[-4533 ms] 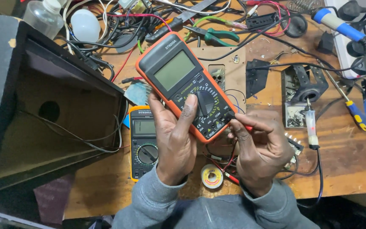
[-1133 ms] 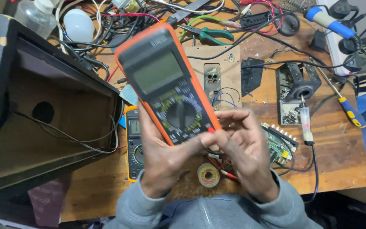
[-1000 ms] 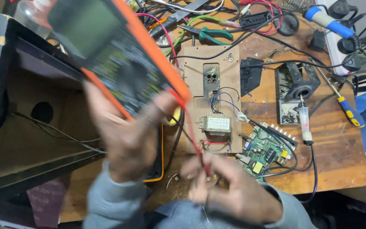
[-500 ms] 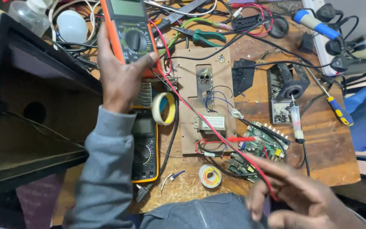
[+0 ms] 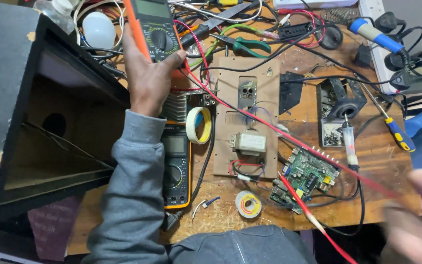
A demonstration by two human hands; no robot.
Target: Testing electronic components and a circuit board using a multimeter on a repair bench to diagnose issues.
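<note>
My left hand [image 5: 147, 80] grips an orange multimeter [image 5: 153, 27] at the far edge of the wooden table [image 5: 221, 220], thumb beside its dial. A red test lead [image 5: 269, 126] runs taut from the meter across a brown board [image 5: 250, 98] toward my right hand [image 5: 416, 222], which is blurred at the lower right with curled fingers and seems to hold the lead. A red probe [image 5: 301, 205] slants over a green circuit board [image 5: 311, 173].
A black speaker box [image 5: 35, 122] fills the left. A second multimeter [image 5: 176, 171], a tape roll [image 5: 199, 125] and a solder reel [image 5: 247, 204] lie near my sleeve. Green pliers [image 5: 245, 45], a soldering iron [image 5: 372, 32], a screwdriver [image 5: 399, 134] and tangled cables crowd the back and right.
My left hand carried the orange multimeter from in front of me to the table's far edge. My right hand drew back to the lower right, pulling the red lead taut.
</note>
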